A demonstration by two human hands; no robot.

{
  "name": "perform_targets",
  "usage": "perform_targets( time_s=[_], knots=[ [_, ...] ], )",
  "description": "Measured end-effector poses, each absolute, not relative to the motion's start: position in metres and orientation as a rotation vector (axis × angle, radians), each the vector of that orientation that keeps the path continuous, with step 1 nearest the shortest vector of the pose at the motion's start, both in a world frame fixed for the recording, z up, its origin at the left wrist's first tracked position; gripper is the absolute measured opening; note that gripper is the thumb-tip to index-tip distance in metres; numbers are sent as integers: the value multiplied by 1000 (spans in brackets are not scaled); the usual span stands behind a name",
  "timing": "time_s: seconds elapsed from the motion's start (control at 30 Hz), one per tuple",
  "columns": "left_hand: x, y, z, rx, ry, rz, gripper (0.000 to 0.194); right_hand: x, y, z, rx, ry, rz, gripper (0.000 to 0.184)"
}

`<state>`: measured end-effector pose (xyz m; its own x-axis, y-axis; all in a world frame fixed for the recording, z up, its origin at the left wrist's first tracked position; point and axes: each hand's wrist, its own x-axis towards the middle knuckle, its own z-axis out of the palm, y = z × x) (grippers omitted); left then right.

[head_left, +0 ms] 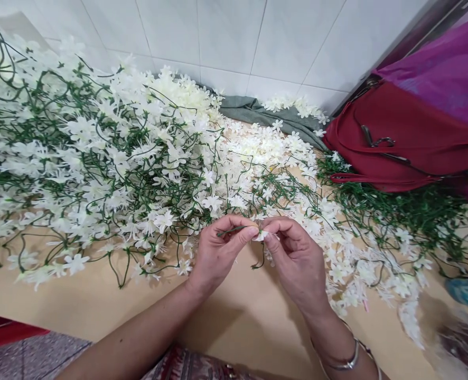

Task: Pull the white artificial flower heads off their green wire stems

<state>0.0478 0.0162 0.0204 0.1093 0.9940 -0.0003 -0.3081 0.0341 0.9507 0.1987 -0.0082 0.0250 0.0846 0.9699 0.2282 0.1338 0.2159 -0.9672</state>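
Near the front of the table, my left hand pinches a thin green artificial flower stem between thumb and fingers. Facing it, my right hand grips a small white fabric flower at the stem's tip, thumb against fingertips. The two sets of fingertips almost meet. Part of the flower is hidden behind them. Just under the hands hangs another short green stem piece. A large heap of white artificial flowers on green stems rises to the left of my hands.
Loose white petals spread behind my hands and to the right. Green stems lie under a dark red bag at the right. A grey-green cloth lies along the tiled wall. A plastic bag sits at lower right.
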Motion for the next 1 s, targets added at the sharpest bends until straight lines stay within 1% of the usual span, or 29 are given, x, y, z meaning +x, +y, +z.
perform_targets(
  time_s=[0.17,0.3,0.43,0.6,0.83,1.0],
  knots=[
    [49,17,15,946,882,1212,24,198,-7,21,-1157,-1337,929,5],
    [47,17,9,941,811,1161,22,201,-6,22,-1139,-1348,972,7],
    [46,17,11,963,784,1144,20,205,-5,25,-1127,-1428,932,9],
    [47,18,15,958,813,1165,23,201,-6,24,-1174,-1449,899,8],
    [51,18,5,897,833,1160,24,198,-5,21,-1199,-1348,996,10],
    [50,18,11,919,786,1140,22,205,2,23,-1127,-1191,1112,11]
  ],
)
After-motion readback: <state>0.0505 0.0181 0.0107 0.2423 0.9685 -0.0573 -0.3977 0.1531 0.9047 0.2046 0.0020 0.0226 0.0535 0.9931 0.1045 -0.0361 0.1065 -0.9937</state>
